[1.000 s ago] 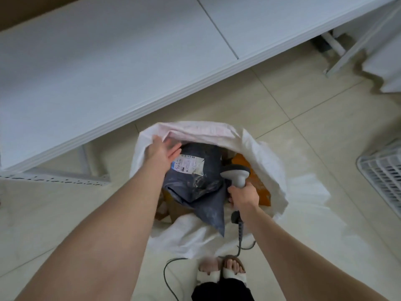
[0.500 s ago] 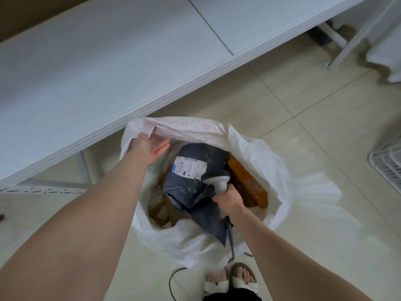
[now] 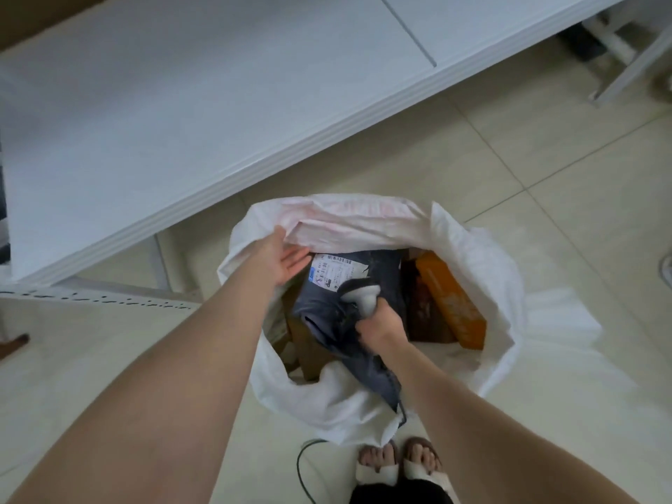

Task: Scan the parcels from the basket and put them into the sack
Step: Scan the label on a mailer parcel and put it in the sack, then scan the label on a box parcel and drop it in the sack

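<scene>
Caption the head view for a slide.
Left hand at rim of sack, right hand holding scanner over grey parcel inside.

Parcel-sorting room: white sack [image 3: 472, 256] of parcels, scanner [image 3: 363, 298], steel shelving [image 3: 182, 103].

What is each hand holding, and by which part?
Right hand grips the scanner by its handle, under the head. Left hand holds nothing: open, fingers straight, at the rim of the sack.

The big white sack [image 3: 472, 256] is crinkly woven plastic; the dark grey parcel bag [image 3: 323, 314] is wrinkly plastic; the pale floor tiles [image 3: 545, 140] are shiny
</scene>
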The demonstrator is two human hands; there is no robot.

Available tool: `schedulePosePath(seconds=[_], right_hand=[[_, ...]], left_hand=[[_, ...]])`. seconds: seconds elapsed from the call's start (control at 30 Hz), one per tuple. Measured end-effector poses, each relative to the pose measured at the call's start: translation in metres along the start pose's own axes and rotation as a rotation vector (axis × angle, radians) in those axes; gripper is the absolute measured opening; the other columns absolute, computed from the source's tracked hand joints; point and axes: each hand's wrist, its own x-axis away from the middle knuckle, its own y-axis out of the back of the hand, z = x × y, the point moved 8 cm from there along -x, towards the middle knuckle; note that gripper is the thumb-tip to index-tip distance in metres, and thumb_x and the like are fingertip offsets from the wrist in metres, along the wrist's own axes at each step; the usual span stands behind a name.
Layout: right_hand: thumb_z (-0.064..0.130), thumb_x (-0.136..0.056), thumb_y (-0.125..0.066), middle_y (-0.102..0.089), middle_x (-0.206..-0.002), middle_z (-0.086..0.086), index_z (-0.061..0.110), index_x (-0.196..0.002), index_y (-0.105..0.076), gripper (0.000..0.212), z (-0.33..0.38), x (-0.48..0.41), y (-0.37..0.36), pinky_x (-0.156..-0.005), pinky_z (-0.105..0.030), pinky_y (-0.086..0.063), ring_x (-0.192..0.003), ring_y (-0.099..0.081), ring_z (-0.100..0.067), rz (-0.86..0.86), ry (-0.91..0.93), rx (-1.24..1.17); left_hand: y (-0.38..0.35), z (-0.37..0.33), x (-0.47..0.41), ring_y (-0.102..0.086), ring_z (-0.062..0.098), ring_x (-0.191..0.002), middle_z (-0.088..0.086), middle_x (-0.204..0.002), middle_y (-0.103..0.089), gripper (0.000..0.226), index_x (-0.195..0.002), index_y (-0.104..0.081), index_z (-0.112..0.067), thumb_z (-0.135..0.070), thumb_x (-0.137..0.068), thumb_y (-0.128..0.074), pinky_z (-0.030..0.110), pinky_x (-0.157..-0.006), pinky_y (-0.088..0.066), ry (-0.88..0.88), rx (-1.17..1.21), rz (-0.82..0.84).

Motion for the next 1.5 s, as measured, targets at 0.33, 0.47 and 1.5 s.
schedulePosePath(seconds=[0.33, 0.47, 1.5], right_hand=[[0.008, -0.088, -0.057, -0.062, -0.116, -0.013, 0.008, -0.131, -0.048, 0.045, -0.010, 0.086, 0.056, -0.087, -0.037, -0.053, -0.106, -0.061, -0.031, -0.022, -0.101, -0.143], [0.030, -0.091, -0.063, -0.060, -0.073, -0.004, 0.009, -0.114, -0.049, 0.034, -0.014, 0.120, 0.079, -0.060, -0.027, -0.051, -0.065, -0.060, -0.018, -0.051, -0.185, -0.403], [0.001, -0.090, -0.058, -0.053, -0.056, -0.008, -0.001, -0.092, -0.056, 0.004, -0.310, 0.348, 0.617, -0.050, -0.027, -0.052, -0.040, -0.051, -0.014, -0.389, 0.110, -1.595]], left_hand=[[-0.053, 0.027, 0.095, -0.047, 0.030, -0.127, 0.021, -0.142, -0.040, 0.063, -0.142, -0.034, -0.010, -0.022, -0.090, -0.066, 0.045, -0.101, -0.042, 0.164, 0.009, 0.132], [-0.064, 0.037, 0.137, -0.039, 0.029, -0.134, 0.019, -0.148, -0.033, 0.064, -0.147, -0.024, -0.004, -0.022, -0.095, -0.056, 0.043, -0.105, -0.038, 0.244, -0.100, 0.111], [-0.585, 0.311, 0.536, -0.055, 0.015, -0.088, -0.001, -0.084, -0.058, 0.014, -0.090, -0.059, -0.018, -0.015, -0.095, -0.047, 0.032, -0.079, -0.047, -0.261, -0.949, 0.531]])
